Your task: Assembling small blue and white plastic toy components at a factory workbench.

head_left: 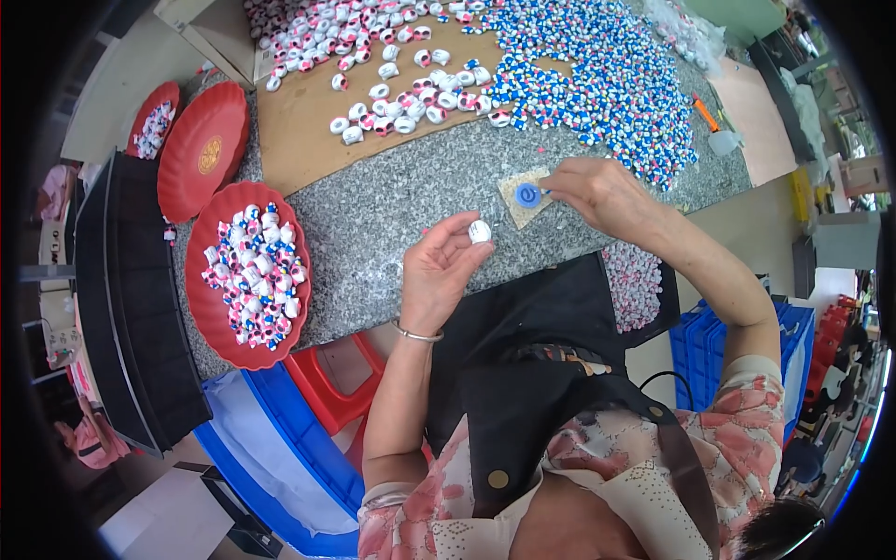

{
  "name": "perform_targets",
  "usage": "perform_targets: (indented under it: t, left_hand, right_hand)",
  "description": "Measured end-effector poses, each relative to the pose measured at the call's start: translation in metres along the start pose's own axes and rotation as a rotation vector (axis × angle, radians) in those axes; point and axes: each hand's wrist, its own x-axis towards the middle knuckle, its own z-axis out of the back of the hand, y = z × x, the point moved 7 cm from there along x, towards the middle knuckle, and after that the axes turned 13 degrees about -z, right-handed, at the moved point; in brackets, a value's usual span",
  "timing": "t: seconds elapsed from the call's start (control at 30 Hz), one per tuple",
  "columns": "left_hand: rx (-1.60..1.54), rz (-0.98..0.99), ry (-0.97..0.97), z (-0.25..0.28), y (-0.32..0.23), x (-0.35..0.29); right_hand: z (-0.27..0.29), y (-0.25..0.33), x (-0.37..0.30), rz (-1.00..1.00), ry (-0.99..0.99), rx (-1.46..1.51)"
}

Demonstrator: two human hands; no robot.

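Head view: pinching a white piece (pixel 480 231) with nearly closed fingers of the left hand (pixel 441 271), over the tabletop (pixel 359 229). Working at a blue disc (pixel 527 194) with the right hand (pixel 607 194); cannot tell the fingers' gap or grip. Seemingly a preparing step; next, probably calls for steadying the piece.
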Motion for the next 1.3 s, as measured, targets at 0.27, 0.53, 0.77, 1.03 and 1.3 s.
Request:
perform_targets:
  t: [0.27,0.53,0.77,1.03,1.3]
  left_hand:
    - [0.106,-0.158,0.023,-0.003,-0.016,0.011]
    - [0.274,-0.246,0.002,-0.005,-0.005,0.013]
    - [0.624,-0.626,0.041,-0.033,-0.022,0.012]
    - [0.069,-0.134,0.315,-0.042,-0.01,0.009]
    - [-0.027,0.105,0.25,-0.035,0.009,-0.001]
  right_hand:
    - [-0.022,0.029,0.015,0.259,0.144,-0.267]
    - [-0.008,0.023,0.006,0.14,-0.017,-0.038]
    - [-0.032,-0.008,-0.01,-0.563,0.255,1.033]
    - [-0.003,0.027,-0.024,-0.136,0.053,0.623]
    - [-0.012,0.041,-0.029,-0.05,-0.099,0.56]
